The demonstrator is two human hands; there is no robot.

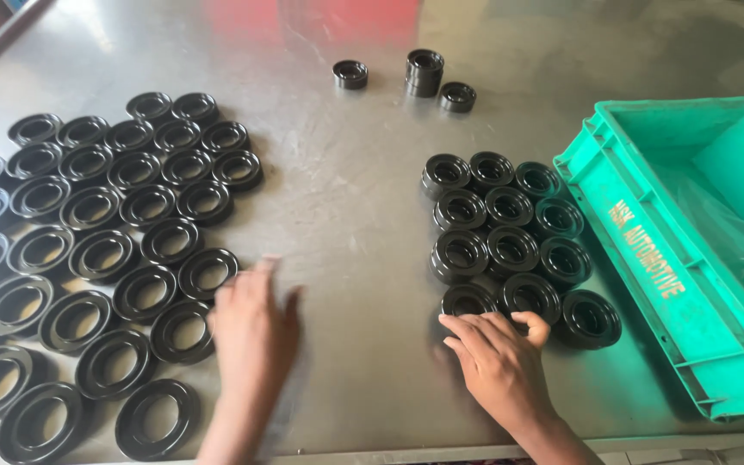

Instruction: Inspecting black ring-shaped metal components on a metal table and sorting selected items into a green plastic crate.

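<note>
Green plastic crate [639, 258] with yellow lettering on its wall sits just right of the right hand [497, 357], whose loosely spread fingers touch the nearest stacked black rings [510, 245]. Left hand [251, 331] is open, holding nothing, beside the flat rings [101, 258]

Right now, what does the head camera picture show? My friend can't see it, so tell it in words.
A person's left hand reaches toward a big spread of flat black rings on a metal table, while the right hand touches a smaller block of stacked black rings. A green plastic crate sits at the right, and a few rings lie farther back.
</note>
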